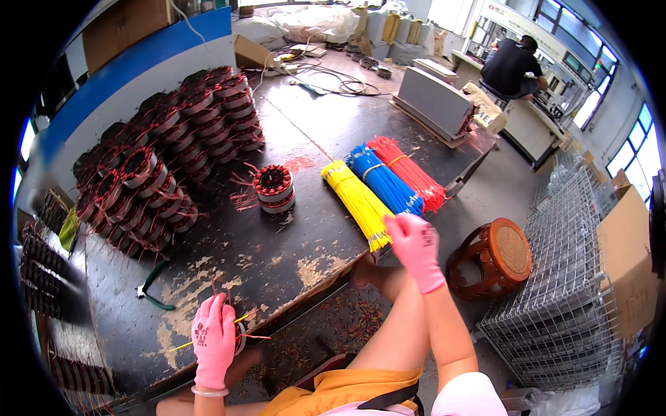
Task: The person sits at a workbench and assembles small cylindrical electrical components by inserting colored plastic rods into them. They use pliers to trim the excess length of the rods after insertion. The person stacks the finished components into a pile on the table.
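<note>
My left hand [215, 340], in a pink glove, grips a motor stator [241, 338] at the table's near edge. The glove hides most of the stator. A yellow wire [182, 347] sticks out on both sides of that hand, and thin red leads show beside it. My right hand [416, 249], also pink-gloved, is closed at the near end of a bundle of yellow wires [354, 201]. What its fingertips pinch is hidden. Bundles of blue wires [383, 179] and red wires [408, 172] lie alongside, each tied with a band.
A wound stator [274, 188] stands mid-table, behind green-handled cutters [154, 288]. Stacked stators [132, 187] crowd the left. Grey boxes [433, 100] stand at the back right. On the floor are a wooden stool [489, 258] and a wire cage [555, 298]. Another person [512, 69] sits at a far machine.
</note>
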Tool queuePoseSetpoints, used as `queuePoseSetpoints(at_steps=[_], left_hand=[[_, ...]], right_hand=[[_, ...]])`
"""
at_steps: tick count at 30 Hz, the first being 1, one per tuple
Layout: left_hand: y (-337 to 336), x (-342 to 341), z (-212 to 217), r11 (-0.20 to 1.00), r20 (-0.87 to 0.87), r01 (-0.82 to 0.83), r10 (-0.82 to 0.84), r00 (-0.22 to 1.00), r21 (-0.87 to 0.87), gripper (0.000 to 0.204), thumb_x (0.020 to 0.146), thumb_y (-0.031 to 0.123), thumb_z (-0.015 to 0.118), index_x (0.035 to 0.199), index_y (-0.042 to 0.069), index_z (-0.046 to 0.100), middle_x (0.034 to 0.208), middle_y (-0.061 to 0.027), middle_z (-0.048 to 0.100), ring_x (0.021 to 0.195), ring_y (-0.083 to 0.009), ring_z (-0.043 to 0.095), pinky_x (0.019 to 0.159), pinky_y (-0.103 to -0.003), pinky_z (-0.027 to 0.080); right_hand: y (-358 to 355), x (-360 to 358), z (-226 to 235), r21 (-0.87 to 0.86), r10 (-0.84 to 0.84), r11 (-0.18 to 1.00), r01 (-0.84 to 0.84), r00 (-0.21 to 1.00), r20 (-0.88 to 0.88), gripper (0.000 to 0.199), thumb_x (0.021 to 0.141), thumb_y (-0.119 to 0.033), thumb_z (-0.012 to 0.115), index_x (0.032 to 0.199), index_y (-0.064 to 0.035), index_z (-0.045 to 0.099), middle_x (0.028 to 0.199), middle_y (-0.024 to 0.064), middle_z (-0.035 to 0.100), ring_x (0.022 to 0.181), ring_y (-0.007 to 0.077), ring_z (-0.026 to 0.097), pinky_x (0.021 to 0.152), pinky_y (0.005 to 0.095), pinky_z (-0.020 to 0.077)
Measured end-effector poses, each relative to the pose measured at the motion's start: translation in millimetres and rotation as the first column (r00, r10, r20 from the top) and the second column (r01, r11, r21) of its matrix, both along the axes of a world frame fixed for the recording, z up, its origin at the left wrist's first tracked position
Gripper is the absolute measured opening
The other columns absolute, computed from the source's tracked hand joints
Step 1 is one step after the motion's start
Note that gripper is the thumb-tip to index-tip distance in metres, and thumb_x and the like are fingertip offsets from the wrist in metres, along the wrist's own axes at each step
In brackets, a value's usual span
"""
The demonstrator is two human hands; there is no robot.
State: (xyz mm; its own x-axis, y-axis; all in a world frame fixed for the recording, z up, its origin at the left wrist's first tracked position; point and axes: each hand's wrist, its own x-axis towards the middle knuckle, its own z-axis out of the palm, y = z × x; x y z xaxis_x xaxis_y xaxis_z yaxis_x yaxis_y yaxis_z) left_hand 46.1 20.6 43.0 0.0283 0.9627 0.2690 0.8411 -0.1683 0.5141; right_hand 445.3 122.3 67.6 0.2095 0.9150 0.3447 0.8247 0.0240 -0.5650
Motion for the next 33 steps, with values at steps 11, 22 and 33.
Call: queuePoseSetpoints(at_steps=[11, 22, 33], left_hand=[[1, -5, 3, 0.999, 0.066, 0.023, -0.021, 0.998, -0.026, 0.035, 0.098, 0.012, 0.057, 0.13, -0.001, 0.06, 0.131, -0.0192, 0.059, 0.118, -0.039, 0.058, 0.101, -0.043, 0.047], [-27, 31, 75, 0.637, -0.482, 0.354, 0.032, 0.876, 0.685, 0.023, 0.077, 0.021, 0.081, 0.099, 0.024, 0.073, 0.1, 0.0, 0.058, 0.099, -0.0229, 0.062, 0.101, -0.054, 0.047], [-17, 6, 5, 0.933, 0.167, -0.188, 0.142, 0.976, 0.307, 0.033, 0.084, -0.01, 0.062, 0.114, 0.003, 0.069, 0.107, -0.0127, 0.057, 0.091, -0.0261, 0.065, 0.075, -0.035, 0.054]], right_hand=[[-20, 76, 12, -0.262, -0.044, 0.953, -0.15, 0.789, -0.613, 0.032, 0.098, -0.032, 0.066, 0.086, -0.0024, 0.07, 0.077, 0.0005, 0.069, 0.069, 0.0073, 0.06, 0.063, 0.0234, 0.0479], [-75, -150, 70, 0.179, 0.937, 0.333, -0.926, 0.305, -0.168, 0.025, 0.087, -0.018, 0.076, 0.073, -0.0067, 0.058, 0.072, 0.0081, 0.058, 0.07, 0.0316, 0.062, 0.059, 0.0396, 0.0474], [-8, -236, -19, -0.358, 0.581, 0.347, -0.867, 0.498, -0.644, 0.031, 0.094, -0.028, 0.07, 0.109, -0.0004, 0.072, 0.088, 0.005, 0.069, 0.074, 0.0093, 0.058, 0.067, 0.0292, 0.0496]])
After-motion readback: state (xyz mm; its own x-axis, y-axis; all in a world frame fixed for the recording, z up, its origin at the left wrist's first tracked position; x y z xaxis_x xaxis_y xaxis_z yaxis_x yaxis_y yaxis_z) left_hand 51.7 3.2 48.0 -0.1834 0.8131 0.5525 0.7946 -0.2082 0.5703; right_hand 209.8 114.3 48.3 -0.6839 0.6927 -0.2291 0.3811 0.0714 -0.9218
